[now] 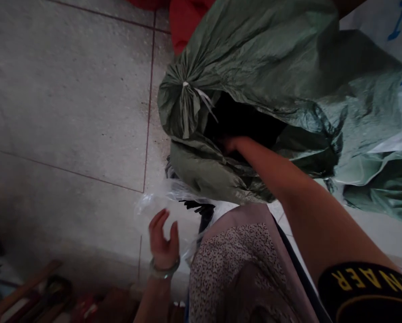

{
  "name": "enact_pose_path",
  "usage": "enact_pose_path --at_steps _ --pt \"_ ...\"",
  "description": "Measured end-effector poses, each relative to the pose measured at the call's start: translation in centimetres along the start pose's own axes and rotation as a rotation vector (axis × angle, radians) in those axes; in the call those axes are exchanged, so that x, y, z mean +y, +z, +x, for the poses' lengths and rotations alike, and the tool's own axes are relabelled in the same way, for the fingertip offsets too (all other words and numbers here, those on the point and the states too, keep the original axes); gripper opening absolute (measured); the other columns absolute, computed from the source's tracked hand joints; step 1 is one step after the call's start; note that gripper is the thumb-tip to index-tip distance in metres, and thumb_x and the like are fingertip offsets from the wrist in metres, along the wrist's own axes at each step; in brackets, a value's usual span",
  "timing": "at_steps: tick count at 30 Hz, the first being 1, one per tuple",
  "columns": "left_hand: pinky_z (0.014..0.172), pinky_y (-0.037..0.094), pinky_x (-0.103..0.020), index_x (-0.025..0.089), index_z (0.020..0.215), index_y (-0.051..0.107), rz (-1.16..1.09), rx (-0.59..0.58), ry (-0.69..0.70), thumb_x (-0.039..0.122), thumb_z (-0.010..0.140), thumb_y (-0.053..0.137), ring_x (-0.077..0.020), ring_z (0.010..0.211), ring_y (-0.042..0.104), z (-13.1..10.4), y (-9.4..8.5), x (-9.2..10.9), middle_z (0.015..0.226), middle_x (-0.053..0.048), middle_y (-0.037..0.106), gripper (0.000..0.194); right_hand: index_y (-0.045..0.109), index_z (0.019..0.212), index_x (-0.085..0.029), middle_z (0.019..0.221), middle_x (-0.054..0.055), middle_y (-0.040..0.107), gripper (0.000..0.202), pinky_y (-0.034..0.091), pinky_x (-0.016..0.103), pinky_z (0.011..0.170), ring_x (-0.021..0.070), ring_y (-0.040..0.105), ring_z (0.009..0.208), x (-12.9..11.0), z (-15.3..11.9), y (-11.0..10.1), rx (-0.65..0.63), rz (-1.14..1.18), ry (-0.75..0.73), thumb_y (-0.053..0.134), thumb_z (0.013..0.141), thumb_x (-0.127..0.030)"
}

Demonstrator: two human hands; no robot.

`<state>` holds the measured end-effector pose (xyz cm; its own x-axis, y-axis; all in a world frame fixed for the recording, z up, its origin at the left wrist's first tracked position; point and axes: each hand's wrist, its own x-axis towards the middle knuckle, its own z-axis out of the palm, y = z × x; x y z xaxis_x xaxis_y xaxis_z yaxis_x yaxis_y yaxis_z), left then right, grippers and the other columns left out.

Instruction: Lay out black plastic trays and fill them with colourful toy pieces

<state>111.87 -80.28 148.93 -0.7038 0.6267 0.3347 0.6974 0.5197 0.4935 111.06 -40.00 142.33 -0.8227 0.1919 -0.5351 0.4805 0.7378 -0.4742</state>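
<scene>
A large dark green bag (271, 58) lies tied at its left end with a white tie (185, 84), and a wide tear in its side shows a black interior. My right arm reaches through that tear. Only the back of my right hand (230, 144) shows; its fingers are hidden in the dark, with whatever they touch. Below and left of the bag, my left hand (163, 240) is raised with thumb and fingers apart, holding nothing. Thin clear plastic (174, 190) lies near its fingertips, beside black strips (199, 207) under the bag's lower edge.
Grey floor tiles (69, 98) with dark red joints extend on the left. Red material (187, 22) touches the bag's top left. White sacks with blue marks (382, 27) and more green bag material (385, 188) are at the right. Blurred items lie at the bottom left.
</scene>
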Motion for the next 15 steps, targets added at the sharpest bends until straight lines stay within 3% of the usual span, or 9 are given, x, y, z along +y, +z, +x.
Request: enact_pose_path --at_steps 2,4,7,8,11,13,15 --pt "0.099 0.049 -0.038 0.024 0.122 0.055 -0.165 -0.113 0.258 0.016 0.087 0.051 -0.0204 0.113 0.058 5.8 2.7 5.5 0.119 -0.008 0.062 0.036 0.048 0.140 -0.027 0.152 0.012 0.035 0.063 0.040 0.047 0.106 0.0341 0.043 0.133 -0.5 -1.7 0.9 0.054 -0.014 -0.028 0.066 0.080 -0.023" --pt "0.099 0.049 -0.035 0.021 0.115 0.060 -0.231 -0.305 0.441 0.010 0.087 0.044 -0.0182 0.110 0.059 11.8 6.5 10.5 0.114 -0.008 0.064 0.033 0.058 0.132 -0.024 0.145 0.012 0.046 0.047 0.042 0.045 0.102 0.0328 0.049 0.127 -0.4 -3.9 1.5 0.182 0.004 -0.018 0.058 0.085 -0.020" --pt "0.098 0.048 -0.035 0.010 0.104 0.066 0.088 -0.633 0.366 0.001 0.083 0.041 -0.0209 0.108 0.060 19.7 12.9 14.8 0.110 -0.013 0.064 0.034 0.063 0.125 -0.020 0.135 0.012 0.054 0.039 0.044 0.041 0.098 0.0294 0.054 0.120 0.6 -7.4 1.9 0.294 0.024 0.007 0.052 0.088 -0.018" --pt "0.098 0.048 -0.038 0.008 0.103 0.067 0.239 -0.721 0.298 0.000 0.083 0.040 -0.0235 0.110 0.060 21.8 14.7 15.2 0.112 -0.015 0.064 0.035 0.062 0.126 -0.021 0.137 0.011 0.052 0.039 0.043 0.041 0.098 0.0294 0.053 0.120 1.1 -8.5 2.0 0.307 0.003 -0.005 0.052 0.088 -0.018" --pt "0.113 0.030 -0.048 0.002 0.106 0.067 0.373 -0.728 0.257 -0.005 0.079 0.044 -0.0315 0.135 0.041 26.4 18.8 13.9 0.134 -0.022 0.053 0.036 0.056 0.134 -0.030 0.151 0.009 0.038 0.047 0.040 0.044 0.100 0.0327 0.048 0.124 1.9 -11.2 2.6 0.349 -0.142 -0.080 0.051 0.089 -0.017" --pt "0.119 0.013 -0.051 0.003 0.112 0.065 0.443 -0.714 0.283 -0.006 0.080 0.044 -0.0293 0.146 0.021 28.1 20.2 12.3 0.149 -0.019 0.039 0.039 0.051 0.138 -0.034 0.153 0.008 0.034 0.051 0.040 0.047 0.100 0.0335 0.047 0.124 1.9 -12.4 3.5 0.373 -0.218 -0.095 0.044 0.091 -0.014" --pt "0.119 0.003 -0.052 0.003 0.116 0.063 0.530 -0.736 0.313 -0.005 0.082 0.044 -0.0254 0.149 0.009 29.1 21.2 11.1 0.156 -0.017 0.028 0.040 0.049 0.140 -0.035 0.154 0.008 0.033 0.052 0.040 0.048 0.098 0.0338 0.046 0.124 1.5 -13.1 4.5 0.380 -0.240 -0.081 0.041 0.092 -0.015"
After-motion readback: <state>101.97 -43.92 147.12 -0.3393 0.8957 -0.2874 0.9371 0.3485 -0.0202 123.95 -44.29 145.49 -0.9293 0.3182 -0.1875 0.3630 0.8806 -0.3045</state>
